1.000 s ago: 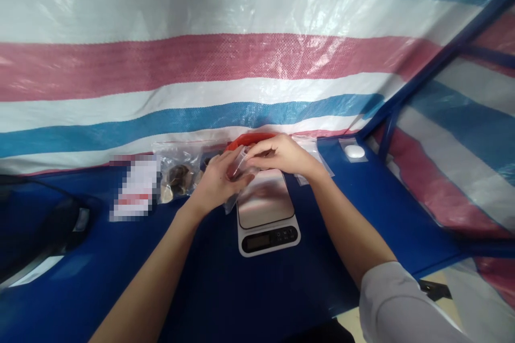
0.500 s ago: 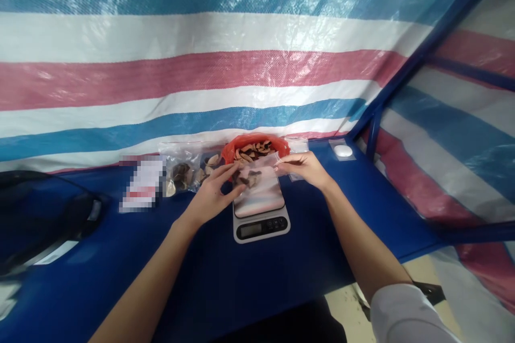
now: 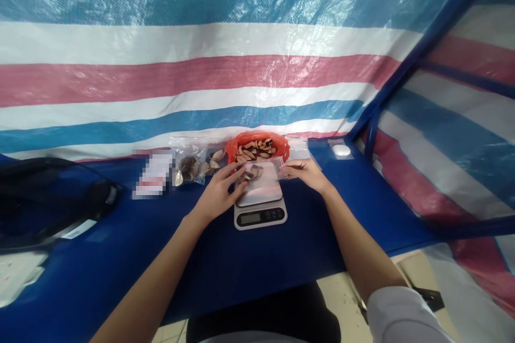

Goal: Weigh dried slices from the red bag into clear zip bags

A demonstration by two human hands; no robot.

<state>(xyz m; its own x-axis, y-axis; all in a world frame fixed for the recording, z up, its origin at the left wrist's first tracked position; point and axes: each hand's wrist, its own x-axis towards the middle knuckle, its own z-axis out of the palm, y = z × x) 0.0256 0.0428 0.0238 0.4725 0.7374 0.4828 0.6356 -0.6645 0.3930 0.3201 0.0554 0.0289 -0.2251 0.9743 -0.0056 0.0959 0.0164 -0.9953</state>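
A small clear plastic bag (image 3: pixel 266 169) with a few brown, curved dried pieces (image 3: pixel 253 173) in it is held over the kitchen scale (image 3: pixel 261 218). At its left end, my left hand (image 3: pixel 219 193) has thumb and fingers closed around the bag beside the pieces. My right hand (image 3: pixel 308 173) pinches the bag's right edge between thumb and fingers. Just behind the scale stands a red plastic bag (image 3: pixel 285 146), open at the top and filled with similar dried slices (image 3: pixel 257 149). The scale's display is too small to read.
Left of the red bag lie loose dried pieces (image 3: pixel 216 159) and a clear bag of pieces (image 3: pixel 188 169). Farther left are a blurred-out packet (image 3: pixel 156 171) and a black strapped item (image 3: pixel 60 198). A small bag with a white disc (image 3: pixel 341 151) lies at right, near a blue frame post (image 3: pixel 372 131).
The view has shifted slightly, so the scale sits a little higher. Both hands still hold the clear bag, and its pieces now show more plainly near my left hand.
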